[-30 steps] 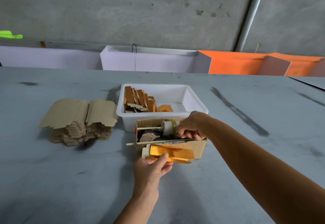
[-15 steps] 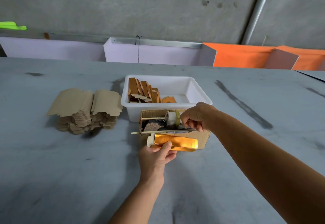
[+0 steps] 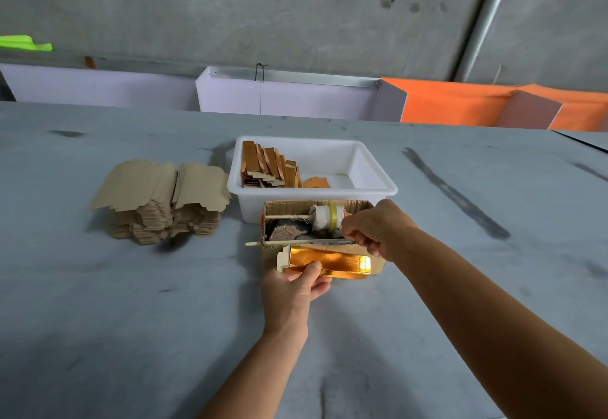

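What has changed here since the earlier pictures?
The left hand levelled the tilted gold card and raised it slightly against the cardboard box. Both grips stayed: left on the card, right hand pinching the thin stick. The white tub and card stack did not move.

1. The folded card piece (image 3: 329, 262) is shiny gold foil on its face, with a plain white tab at its left end.
2. The open box (image 3: 289, 207) is brown corrugated cardboard.
3. The stick (image 3: 296, 242) across its rim is pale wood.
4. The roll (image 3: 324, 218) inside is off-white, ringed by a yellow-green band.
5. The tub (image 3: 378, 168) is plain white; the strips (image 3: 266, 165) in it are orange-brown.
6. The stack of flat blanks (image 3: 158, 201) is dull kraft beige.
7. The table (image 3: 131, 320) is blue-grey with dark smudges and one long dark streak.
8. The wall (image 3: 263, 7) is grey concrete, spotted darker.
9. The panels behind the table are pale lilac (image 3: 289, 99) and bright orange (image 3: 460, 102).
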Motion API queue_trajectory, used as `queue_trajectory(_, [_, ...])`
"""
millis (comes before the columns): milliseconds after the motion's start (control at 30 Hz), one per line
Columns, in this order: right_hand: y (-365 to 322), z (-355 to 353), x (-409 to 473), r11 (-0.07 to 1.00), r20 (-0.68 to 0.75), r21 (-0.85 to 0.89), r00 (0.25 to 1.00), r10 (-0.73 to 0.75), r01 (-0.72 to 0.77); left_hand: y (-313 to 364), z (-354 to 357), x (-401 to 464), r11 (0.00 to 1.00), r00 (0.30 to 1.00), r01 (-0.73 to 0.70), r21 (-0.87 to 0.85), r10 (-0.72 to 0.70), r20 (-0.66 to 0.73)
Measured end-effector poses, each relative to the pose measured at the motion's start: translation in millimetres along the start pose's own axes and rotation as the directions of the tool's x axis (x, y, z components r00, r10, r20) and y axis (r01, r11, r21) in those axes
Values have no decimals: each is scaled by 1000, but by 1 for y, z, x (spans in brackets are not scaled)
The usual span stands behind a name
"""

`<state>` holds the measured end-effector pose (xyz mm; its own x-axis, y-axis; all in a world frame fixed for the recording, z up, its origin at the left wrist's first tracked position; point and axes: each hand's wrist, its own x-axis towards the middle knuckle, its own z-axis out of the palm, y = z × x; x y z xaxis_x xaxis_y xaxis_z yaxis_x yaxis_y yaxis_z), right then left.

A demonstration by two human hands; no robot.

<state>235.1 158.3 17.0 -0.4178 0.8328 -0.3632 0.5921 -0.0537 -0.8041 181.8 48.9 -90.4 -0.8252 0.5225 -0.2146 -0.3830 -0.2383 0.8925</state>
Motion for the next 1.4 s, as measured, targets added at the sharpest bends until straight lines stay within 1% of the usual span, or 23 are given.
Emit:
queue_trajectory(100, [7,3,0,999,-33,20,999,-33,34,-3,0,1,1000,1000,1,10,-1,-10])
queue_trajectory(233, [18,7,-5,991,-91,14,987,-130,132,-4,0,2,1000,1000,-1,15,1,-12])
queue_trajectory(300, [22,7,-8,987,-114,20,982,-153,156,-5,-1,2,1000,1000,-1,22,1,-16])
queue_trajectory(567, [40,11,-15,981,-118,111,982,-149,162,-5,-1,1,999,999,20,39,-19,-36])
queue_trajectory(700, [48,14,-18,972,-148,165,979,-144,168,-6,-2,1,998,999,32,52,-31,-29])
queue_trajectory(967, [58,21,-21,961,-182,198,971,-158,193,-7,-5,0,996,999,40,74,-39,-18])
queue_trajectory(1267, [63,24,-22,958,-196,195,966,-171,209,-9,-10,2,991,998,56,120,-52,-35])
queue_trajectory(1400, [65,26,-21,959,-208,183,962,-178,217,-9,-9,3,991,997,67,111,-63,-40])
